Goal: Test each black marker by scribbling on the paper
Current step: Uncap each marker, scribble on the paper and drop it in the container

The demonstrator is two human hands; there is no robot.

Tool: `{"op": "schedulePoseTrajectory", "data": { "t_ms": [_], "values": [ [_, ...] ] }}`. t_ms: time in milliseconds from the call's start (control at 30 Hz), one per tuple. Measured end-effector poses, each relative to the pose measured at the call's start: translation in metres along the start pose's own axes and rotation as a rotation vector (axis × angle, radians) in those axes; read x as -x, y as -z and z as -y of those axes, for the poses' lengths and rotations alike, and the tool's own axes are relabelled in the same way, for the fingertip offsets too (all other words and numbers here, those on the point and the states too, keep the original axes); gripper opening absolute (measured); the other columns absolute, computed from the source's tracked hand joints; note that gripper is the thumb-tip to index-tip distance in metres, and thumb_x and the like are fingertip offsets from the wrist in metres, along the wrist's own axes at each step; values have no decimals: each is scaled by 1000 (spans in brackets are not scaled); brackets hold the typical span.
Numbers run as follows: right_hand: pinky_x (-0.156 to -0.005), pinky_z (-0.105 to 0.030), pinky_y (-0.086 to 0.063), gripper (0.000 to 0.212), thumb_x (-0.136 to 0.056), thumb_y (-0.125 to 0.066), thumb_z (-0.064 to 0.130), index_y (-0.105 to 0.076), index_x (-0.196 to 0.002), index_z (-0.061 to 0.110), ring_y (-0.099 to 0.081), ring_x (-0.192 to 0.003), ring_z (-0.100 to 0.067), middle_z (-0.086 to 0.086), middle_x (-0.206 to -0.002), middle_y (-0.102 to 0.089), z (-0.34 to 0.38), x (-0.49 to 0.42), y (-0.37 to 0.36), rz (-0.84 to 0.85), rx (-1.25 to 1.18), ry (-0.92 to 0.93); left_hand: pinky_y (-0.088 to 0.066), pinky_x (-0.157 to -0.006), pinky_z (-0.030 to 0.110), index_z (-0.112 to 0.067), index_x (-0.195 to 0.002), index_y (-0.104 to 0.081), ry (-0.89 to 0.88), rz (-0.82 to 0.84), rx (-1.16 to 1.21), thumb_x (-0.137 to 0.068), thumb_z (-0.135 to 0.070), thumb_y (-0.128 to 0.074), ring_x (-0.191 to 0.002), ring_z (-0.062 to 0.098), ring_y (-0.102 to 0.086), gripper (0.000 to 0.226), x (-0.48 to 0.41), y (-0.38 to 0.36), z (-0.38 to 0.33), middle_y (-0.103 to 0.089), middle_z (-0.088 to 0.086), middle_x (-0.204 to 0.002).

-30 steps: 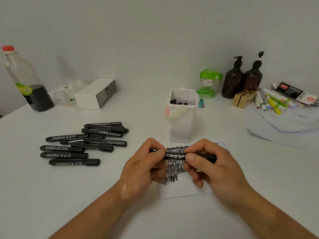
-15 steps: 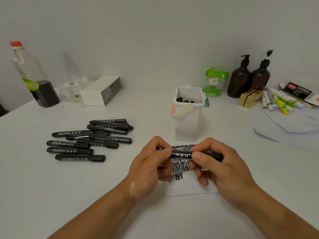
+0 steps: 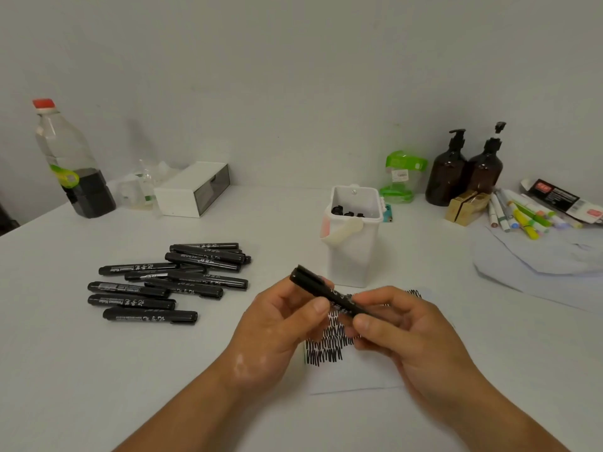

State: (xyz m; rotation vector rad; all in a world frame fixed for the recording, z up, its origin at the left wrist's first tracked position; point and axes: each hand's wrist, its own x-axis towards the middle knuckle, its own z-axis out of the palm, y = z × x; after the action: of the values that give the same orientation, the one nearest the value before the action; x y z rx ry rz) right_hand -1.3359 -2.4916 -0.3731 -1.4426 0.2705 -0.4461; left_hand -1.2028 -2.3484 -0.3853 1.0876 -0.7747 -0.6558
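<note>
You hold one black marker [image 3: 310, 282] in both hands, lifted just above the paper [image 3: 359, 376] at the near middle of the table [image 3: 98, 370]. Your left hand [image 3: 280, 324] pinches the raised, blunt end between thumb and curled fingers, and your right hand [image 3: 411, 337] pinches the lower part of the barrel the same way, so the marker slopes down from upper left to lower right. The end inside your right hand is hidden, so you cannot tell whether a cap sits on it. Expect the marker to be light and rigid: a smooth, hard plastic cylinder with white print along its side and a ridged, slightly wider end. Its sheen suggests it may slip or turn between dry fingertips, so take it across the barrel rather than at the very end, and draw any cap straight along the axis while the other hand steadies the body. It is not fragile, though the tip would probably flatten under hard pressing. The paper is a thin white sheet lying flat, its far part filled with rows of dense black zigzag scribbles [image 3: 324, 350]. It looks likely to slide on the smooth matte tabletop, so a finger on its bare near edge would help. The pile of black markers [image 3: 169, 282] lies well apart to your left, loose and overlapping, apt to roll if nudged. A white plastic tub [image 3: 355, 256] stands just beyond the paper, with dark pieces inside.
</note>
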Motion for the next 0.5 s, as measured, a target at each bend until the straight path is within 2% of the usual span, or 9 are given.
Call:
{"op": "schedulePoseTrajectory", "data": {
  "t_ms": [33,100,200,300,333,367,433,500],
  "values": [
    [-72,-26,-60,33,-60,-93,11,-80,-90,19,-75,-82,-20,-14,-91,-80,0,1,-1,19,31,8,-49,-71,33,-18,-104,-72,-8,9,-24,-83,-30,-72,-85,23,-62,25,0,1,-1,-68,10,-95],
    [-74,-22,-57,21,-68,-85,14,-81,-88,17,-76,-83,-19,-11,-89,-80,1,2,-4,37,98,33,-52,-78,35,-17,-106,-72,-10,22,-11,-85,-32,-68,-96,25,-66,25,-1,4,-2,-72,13,-110],
    [-71,-19,-54,17,-69,-91,22,-81,-83,21,-71,-73,-10,-3,-78,-78,3,4,-3,-20,198,65,-53,-79,29,-17,-104,-72,16,5,6,-83,-35,-67,-90,21,-67,28,-1,8,-4,-73,15,-96],
    [-59,-22,-51,16,-78,-86,15,-78,-89,25,-63,-60,-11,-2,-69,-71,5,3,0,-53,175,92,-48,-74,20,-18,-103,-73,7,13,-259,-86,-38,-67,-76,12,-62,26,0,12,-6,-70,4,-80],
    [-57,-24,-50,18,-78,-85,19,-77,-92,27,-61,-59,-13,-4,-68,-69,5,3,1,-44,162,97,-47,-71,18,-20,-102,-74,-3,32,-341,-88,-35,-66,-73,10,-61,22,0,11,-7,-69,1,-77],
    [-57,-25,-50,21,-76,-81,27,-75,-96,30,-60,-58,-15,-5,-69,-67,5,3,1,-32,148,97,-48,-68,21,-23,-102,-75,-10,50,-401,-88,-32,-66,-72,9,-61,19,1,10,-7,-70,0,-76],
    [-55,-25,-49,32,-71,-77,42,-73,-102,35,-58,-57,-15,-4,-69,-65,3,3,2,-1,153,98,-50,-69,38,-31,-103,-76,-24,95,-520,-87,-32,-68,-72,20,-59,17,3,8,-5,-71,6,-82],
    [-53,-26,-47,31,-70,-75,47,-74,-99,35,-56,-55,-14,-3,-68,-64,1,3,2,10,200,111,-51,-75,42,-33,-104,-76,-48,140,-629,-88,-30,-71,-75,27,-59,17,4,6,-4,-72,6,-88]
  ]
}}
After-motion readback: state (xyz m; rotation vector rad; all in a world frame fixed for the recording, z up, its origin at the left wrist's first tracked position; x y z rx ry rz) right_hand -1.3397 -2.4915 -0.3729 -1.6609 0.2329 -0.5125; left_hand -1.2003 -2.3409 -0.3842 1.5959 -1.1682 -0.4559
